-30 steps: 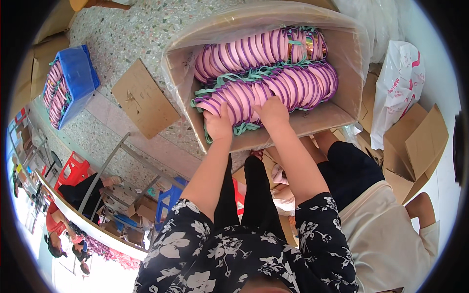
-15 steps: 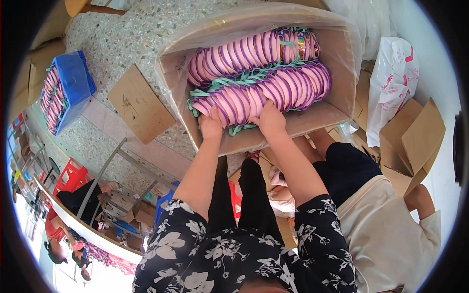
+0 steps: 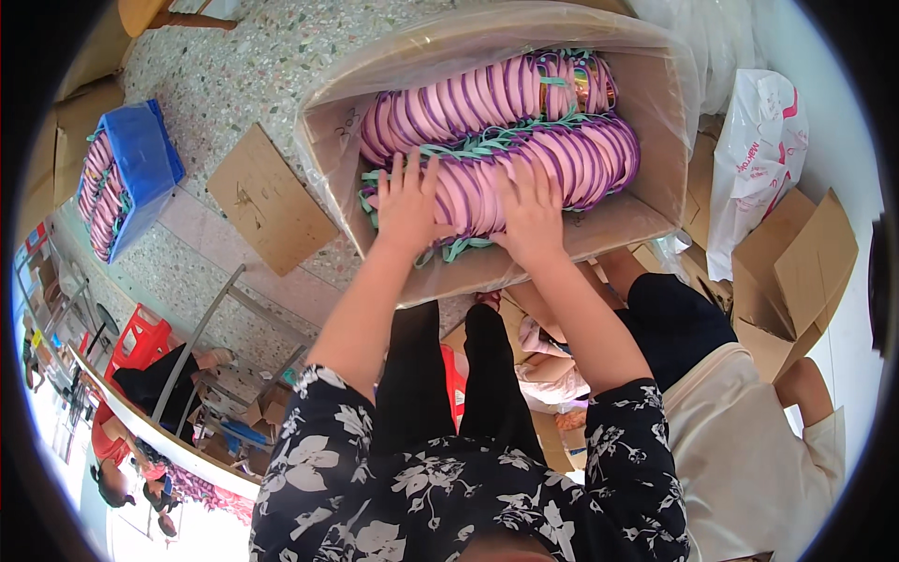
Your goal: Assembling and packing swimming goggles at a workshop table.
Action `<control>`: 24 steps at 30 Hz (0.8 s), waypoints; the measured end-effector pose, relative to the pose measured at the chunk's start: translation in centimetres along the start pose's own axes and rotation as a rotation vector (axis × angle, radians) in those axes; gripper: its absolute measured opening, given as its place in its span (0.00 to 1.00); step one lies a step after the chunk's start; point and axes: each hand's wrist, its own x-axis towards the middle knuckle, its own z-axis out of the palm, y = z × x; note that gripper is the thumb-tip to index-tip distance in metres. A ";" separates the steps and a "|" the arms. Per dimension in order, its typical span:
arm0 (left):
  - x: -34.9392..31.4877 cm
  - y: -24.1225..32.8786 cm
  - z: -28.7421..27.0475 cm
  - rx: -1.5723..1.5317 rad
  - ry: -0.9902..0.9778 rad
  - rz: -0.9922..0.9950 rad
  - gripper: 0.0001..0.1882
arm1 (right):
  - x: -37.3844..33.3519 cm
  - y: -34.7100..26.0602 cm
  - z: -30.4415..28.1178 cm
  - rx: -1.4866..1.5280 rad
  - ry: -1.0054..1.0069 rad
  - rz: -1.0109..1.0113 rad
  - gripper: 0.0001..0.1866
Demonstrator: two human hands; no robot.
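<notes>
Blue bin (image 3: 148,150) stood on the floor (image 3: 234,84), pink pieces (image 3: 98,192) inside; left hand (image 3: 407,208) lay unclenched, fingers spread across the near row (image 3: 595,159) in the box (image 3: 648,103); right hand (image 3: 532,211) likewise, around mid-row; neither grasped, probably just steadying; pieces stood on edge in two rows, presumably for tight packing; clear liner (image 3: 691,89) covered the rim, likely as protection.

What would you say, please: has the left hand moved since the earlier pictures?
Yes: against the cardboard box, the left hand has moved forward, its fingers farther across the nearer row of pink pieces.
</notes>
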 end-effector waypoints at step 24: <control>1.5 3.5 -0.2 -0.038 -0.094 0.109 0.62 | 3.1 7.2 1.9 0.150 0.211 0.219 0.44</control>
